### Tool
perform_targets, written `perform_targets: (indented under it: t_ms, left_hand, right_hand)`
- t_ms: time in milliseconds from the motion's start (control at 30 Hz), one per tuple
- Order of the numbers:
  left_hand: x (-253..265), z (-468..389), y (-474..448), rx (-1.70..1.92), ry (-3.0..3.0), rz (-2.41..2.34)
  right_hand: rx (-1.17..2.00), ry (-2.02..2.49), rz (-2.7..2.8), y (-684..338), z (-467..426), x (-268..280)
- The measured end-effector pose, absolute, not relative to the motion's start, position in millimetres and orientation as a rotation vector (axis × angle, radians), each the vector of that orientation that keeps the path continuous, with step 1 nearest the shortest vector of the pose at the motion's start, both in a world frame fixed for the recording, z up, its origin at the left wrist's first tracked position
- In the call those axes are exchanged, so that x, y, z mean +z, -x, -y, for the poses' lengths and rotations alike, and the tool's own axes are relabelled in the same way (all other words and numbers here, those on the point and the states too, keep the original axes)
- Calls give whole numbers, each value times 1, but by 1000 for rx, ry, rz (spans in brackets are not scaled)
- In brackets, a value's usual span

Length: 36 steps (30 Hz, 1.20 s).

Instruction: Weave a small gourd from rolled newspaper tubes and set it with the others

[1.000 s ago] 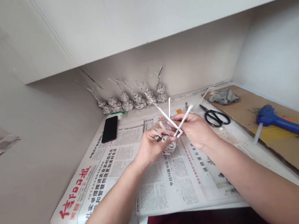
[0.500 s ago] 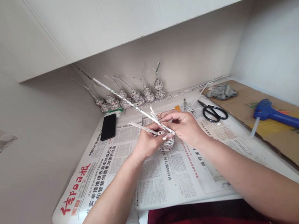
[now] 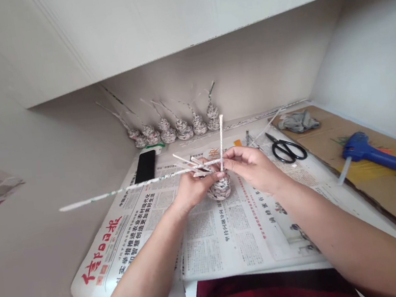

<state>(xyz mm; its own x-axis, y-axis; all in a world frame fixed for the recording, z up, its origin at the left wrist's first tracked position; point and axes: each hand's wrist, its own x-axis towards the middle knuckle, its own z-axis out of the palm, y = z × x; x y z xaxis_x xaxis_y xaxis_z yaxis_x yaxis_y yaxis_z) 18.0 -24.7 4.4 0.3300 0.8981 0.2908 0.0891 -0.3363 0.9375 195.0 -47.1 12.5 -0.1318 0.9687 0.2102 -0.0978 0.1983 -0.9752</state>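
Over the newspaper-covered table, my left hand [image 3: 193, 186] grips the upper part of a small woven paper gourd [image 3: 219, 189], its thumb across the top. Several short paper strands stick out above that hand. A long rolled-paper strand [image 3: 115, 192] runs from the top of the weave out to the left. My right hand [image 3: 247, 165] pinches at the gourd's right side, where another paper strand [image 3: 221, 137] stands nearly upright by its fingertips. The fingers partly hide the weave's top.
Several finished-looking paper gourds [image 3: 184, 129] line the back wall. A black phone [image 3: 145, 166] lies at left on the newspaper [image 3: 204, 237]. Black scissors [image 3: 287, 149], a grey cloth [image 3: 298, 121] and a blue glue gun [image 3: 381, 153] on cardboard [image 3: 380, 200] are at right. A white panel [image 3: 178, 17] overhangs.
The long strand has swung from pointing up and back to lying out leftward. Another strand now stands upright at my right fingertips. Both hands stay at the gourd.
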Motion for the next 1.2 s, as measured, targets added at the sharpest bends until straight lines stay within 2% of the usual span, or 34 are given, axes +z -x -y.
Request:
perform_targets:
  t_ms: [167,367,533,800,867,1033,1200]
  left_hand:
    - [3,21,-17,1141,-1613,-800]
    - [0,17,-15,1198,-1584,-826]
    - [-1,17,-17,1268,-1527,-834]
    - [2,19,-15,1298,-1505,-810]
    - [2,20,-15,1275,-1517,-802]
    - [3,19,-15,1232,-1490,-787]
    - [5,18,-14,1168,-1441,-736]
  right_hand:
    - [1390,811,1136,-193,48,12]
    - [1223,862,1016,-184,49,8]
    - [1252,910,880,-179,46,-1]
    - [1526,1025,816,-182,42,-7]
    - [1481,1028,898,-183,43,-4]
    - [1143,1061,1066,-184,43,-2]
    - [1049,1140,1160,-188,43,-5]
